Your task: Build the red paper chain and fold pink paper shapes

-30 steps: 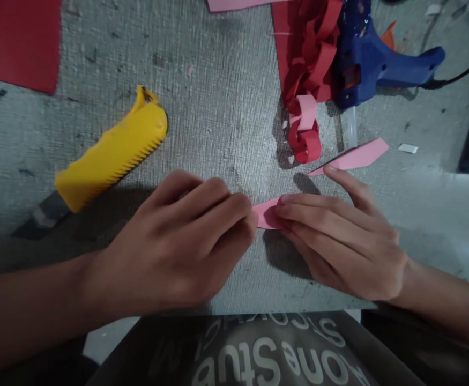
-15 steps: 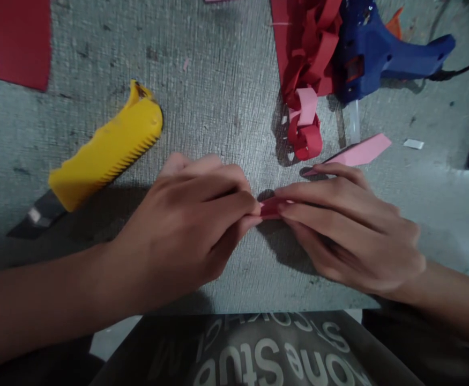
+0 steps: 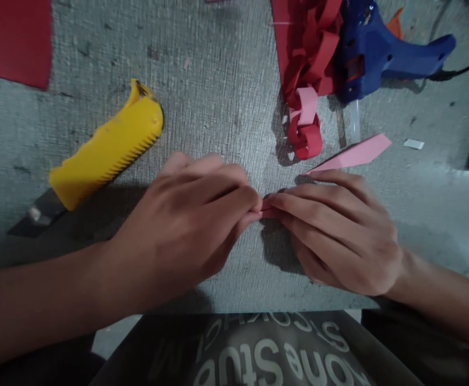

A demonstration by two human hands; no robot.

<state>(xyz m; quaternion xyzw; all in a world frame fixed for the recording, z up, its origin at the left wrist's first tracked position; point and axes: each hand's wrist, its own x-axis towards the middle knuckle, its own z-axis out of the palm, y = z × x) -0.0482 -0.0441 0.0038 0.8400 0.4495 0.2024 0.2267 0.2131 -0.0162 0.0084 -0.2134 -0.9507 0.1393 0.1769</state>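
Note:
Between my fingertips is a small pink paper strip [image 3: 267, 213], most of it hidden by the fingers. My left hand [image 3: 202, 214] is closed, pinching the strip's left end between thumb and forefinger. From the right, my right hand [image 3: 339, 230] closes its fingertips on the other end. Just beyond the right hand's fingers lies a loose pink paper strip [image 3: 358, 153]. A paper chain [image 3: 310, 128] of red and pink loops rests past it, on a red sheet.
Left of my hands lies a yellow utility knife [image 3: 109, 147], its blade out toward the near left. A blue glue gun [image 3: 395, 59] with a black cord lies at the far right. Red paper [image 3: 13, 43] covers the far left corner.
My right hand has slid left along the pink strip, its fingertips now nearer the left hand's. The left hand has hardly moved.

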